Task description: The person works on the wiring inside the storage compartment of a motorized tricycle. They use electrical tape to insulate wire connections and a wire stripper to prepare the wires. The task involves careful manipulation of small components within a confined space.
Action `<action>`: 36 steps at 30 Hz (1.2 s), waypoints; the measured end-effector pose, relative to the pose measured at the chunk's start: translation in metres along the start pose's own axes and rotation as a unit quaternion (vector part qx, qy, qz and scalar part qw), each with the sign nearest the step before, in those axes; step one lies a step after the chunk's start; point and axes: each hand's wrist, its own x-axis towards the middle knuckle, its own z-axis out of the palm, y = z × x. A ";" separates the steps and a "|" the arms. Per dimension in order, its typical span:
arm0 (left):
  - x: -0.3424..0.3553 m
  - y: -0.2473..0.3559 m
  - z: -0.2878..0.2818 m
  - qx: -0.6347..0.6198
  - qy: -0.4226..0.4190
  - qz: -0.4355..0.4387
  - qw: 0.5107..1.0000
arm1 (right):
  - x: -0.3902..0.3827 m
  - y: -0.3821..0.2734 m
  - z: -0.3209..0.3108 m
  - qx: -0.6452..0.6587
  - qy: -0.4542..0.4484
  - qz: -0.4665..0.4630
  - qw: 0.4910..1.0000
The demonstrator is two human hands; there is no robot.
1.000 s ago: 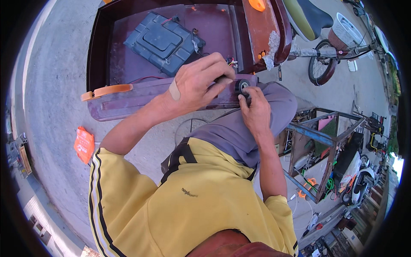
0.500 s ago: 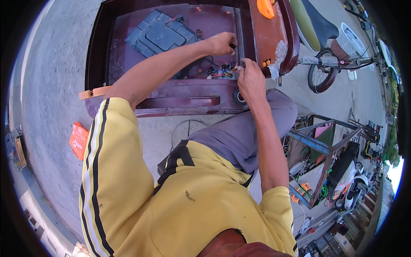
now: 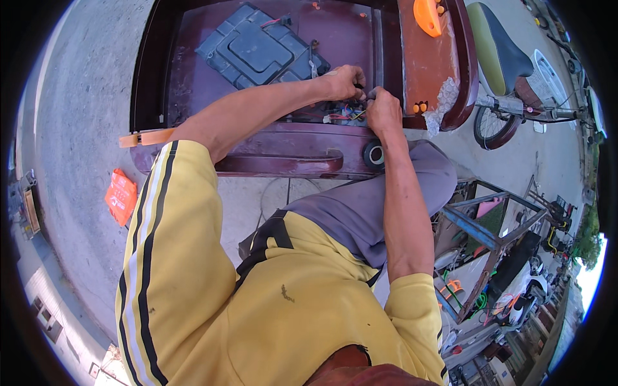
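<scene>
My left hand [image 3: 344, 82] is closed round a small dark piece that I cannot make out. Just to its right, my right hand [image 3: 384, 112] is pinched, and its fingertips nearly meet those of the left; what they hold is hidden. Both hands are over the near right corner of a maroon vehicle bed [image 3: 270, 138]. Beneath them lies a bundle of thin coloured wires [image 3: 351, 116], red, yellow and white among them. A flat dark grey plastic case [image 3: 257, 55] rests on the bed floor, left of and beyond my left hand.
An orange-yellow plastic part [image 3: 427, 16] lies on the brown panel at right. A tape roll [image 3: 148, 137] sits on the bed's near left corner. On the ground are an orange bag [image 3: 121, 197] and a metal frame [image 3: 476, 225]. A green-black seat [image 3: 496, 48] stands beyond.
My left hand has moved nearer to my right hand, so their fingertips almost meet. The whole view has shifted slightly, with the vehicle bed appearing farther right.
</scene>
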 end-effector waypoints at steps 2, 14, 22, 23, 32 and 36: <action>-0.004 -0.001 0.001 0.023 0.004 0.001 1.000 | 0.000 0.000 0.002 0.022 0.001 0.003 1.000; 0.006 -0.012 0.012 -0.025 0.031 0.069 0.997 | -0.001 0.004 0.000 0.053 0.013 0.014 0.998; 0.009 -0.029 0.011 -0.108 -0.017 0.064 0.992 | -0.009 -0.003 0.000 0.017 0.020 -0.011 1.000; 0.010 -0.031 0.011 -0.137 -0.035 0.048 0.989 | -0.010 -0.004 0.001 0.018 0.021 -0.007 1.000; 0.017 -0.030 0.013 -0.345 -0.091 -0.059 0.932 | -0.013 -0.010 -0.001 0.001 0.027 0.015 1.000; 0.017 -0.032 0.011 -0.317 -0.107 -0.024 0.942 | -0.012 -0.012 -0.002 -0.011 0.020 0.024 0.999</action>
